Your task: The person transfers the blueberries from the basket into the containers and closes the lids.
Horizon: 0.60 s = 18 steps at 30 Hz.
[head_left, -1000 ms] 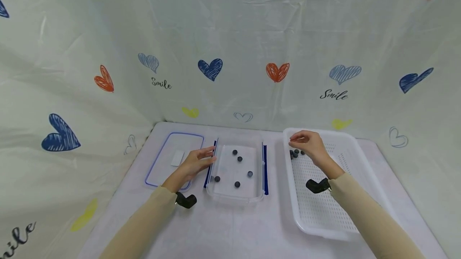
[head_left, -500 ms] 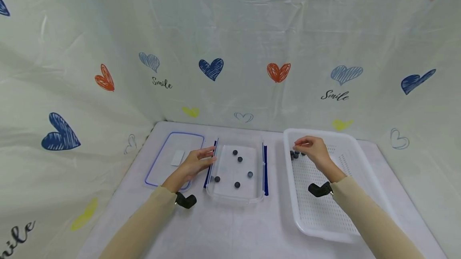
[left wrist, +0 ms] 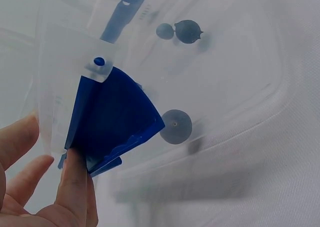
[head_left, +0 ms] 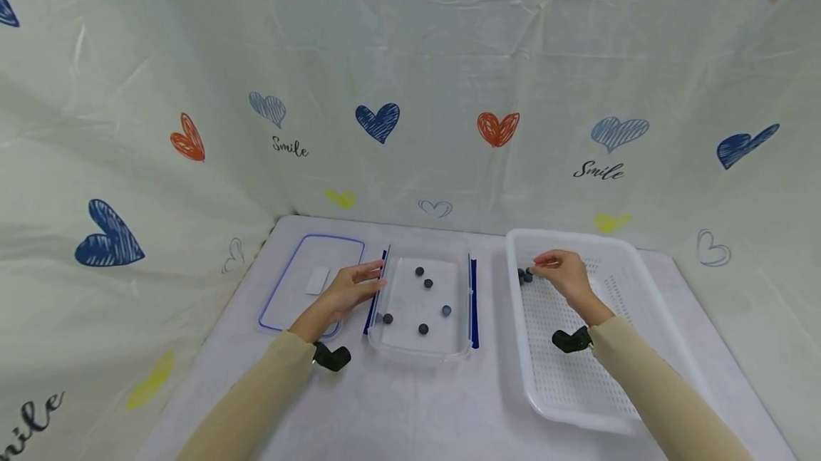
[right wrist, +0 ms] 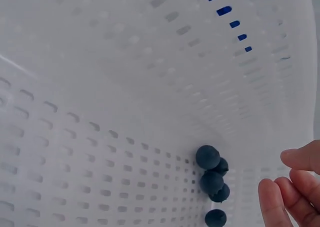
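My left hand (head_left: 346, 297) rests against the left side of a clear plastic box (head_left: 420, 355). In the left wrist view its fingers (left wrist: 74, 179) touch the lower edge of the box's hanging blue latch (left wrist: 112, 119) and the side wall, not curled round them. Several blueberries (head_left: 423, 329) lie spread over the box floor. My right hand (head_left: 564, 277) is inside a white perforated basket (head_left: 527, 375), over its far left corner. Thumb and fingers are apart there, with nothing between them. Several blueberries (right wrist: 210, 181) cluster beside the fingertips, against the basket wall.
A clear lid with a blue seal (head_left: 282, 290) lies flat left of the box, with a small white card (head_left: 316, 281) on it. White cloth (head_left: 410, 411) covers the table. A heart-print curtain (head_left: 423, 169) hangs behind.
My right hand has moved slightly toward me and to the right within the basket, its fingertips now closer to the blueberries. The left hand and box have stayed put.
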Each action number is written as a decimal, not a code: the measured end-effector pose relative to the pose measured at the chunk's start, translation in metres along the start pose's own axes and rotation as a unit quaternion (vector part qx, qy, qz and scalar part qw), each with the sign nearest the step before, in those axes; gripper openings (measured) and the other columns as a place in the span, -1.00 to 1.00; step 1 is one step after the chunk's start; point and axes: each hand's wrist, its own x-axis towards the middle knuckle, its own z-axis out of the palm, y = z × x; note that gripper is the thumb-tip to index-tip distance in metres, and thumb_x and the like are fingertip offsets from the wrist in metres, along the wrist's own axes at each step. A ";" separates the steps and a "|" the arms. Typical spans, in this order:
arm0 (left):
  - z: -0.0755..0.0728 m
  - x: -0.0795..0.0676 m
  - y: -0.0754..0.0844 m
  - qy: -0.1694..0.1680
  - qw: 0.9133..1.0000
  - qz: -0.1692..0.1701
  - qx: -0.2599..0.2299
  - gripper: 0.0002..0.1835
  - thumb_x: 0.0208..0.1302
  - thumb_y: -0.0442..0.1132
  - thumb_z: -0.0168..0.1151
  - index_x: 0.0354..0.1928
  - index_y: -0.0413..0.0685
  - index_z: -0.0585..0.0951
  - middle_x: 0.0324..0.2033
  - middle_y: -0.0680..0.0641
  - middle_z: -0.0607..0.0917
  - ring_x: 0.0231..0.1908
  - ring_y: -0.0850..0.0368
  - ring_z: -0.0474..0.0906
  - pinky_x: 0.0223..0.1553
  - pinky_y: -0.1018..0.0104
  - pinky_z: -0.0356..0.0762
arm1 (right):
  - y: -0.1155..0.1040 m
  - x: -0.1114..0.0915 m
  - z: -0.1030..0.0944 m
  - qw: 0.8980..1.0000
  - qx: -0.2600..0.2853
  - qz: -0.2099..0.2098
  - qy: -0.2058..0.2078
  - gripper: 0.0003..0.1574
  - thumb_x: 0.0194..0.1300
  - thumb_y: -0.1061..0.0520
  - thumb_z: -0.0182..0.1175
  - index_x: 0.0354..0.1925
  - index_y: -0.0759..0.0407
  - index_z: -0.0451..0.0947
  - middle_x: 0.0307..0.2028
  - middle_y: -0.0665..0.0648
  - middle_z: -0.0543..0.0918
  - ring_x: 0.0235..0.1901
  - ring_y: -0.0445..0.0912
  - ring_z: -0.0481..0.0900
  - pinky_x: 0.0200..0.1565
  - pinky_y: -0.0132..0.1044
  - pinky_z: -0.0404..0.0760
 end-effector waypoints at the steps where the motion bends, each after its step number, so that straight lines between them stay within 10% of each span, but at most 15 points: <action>1: 0.000 0.000 0.000 0.003 1.000 -0.002 -0.001 -0.40 0.36 -0.28 0.31 0.42 -0.11 0.40 0.37 -0.31 0.38 0.36 -0.19 0.30 0.32 -0.02 0.34 | 0.003 0.001 0.001 1.000 -0.002 0.002 0.002 -0.65 0.13 0.30 0.43 -0.17 0.55 0.62 -0.35 0.25 0.73 -0.44 -0.35 0.56 -0.38 -0.49 0.54; 18: -0.002 0.000 -0.001 -0.010 1.000 0.008 -0.022 -0.37 0.36 -0.33 0.30 0.43 -0.15 0.38 0.38 -0.33 0.35 0.36 -0.19 0.30 0.31 -0.03 0.35 | 0.029 0.002 0.017 0.999 -0.039 0.037 -0.007 -0.70 0.21 0.28 0.37 -0.14 0.49 0.63 -0.21 0.35 0.70 -0.16 0.20 0.66 -0.29 -0.27 0.62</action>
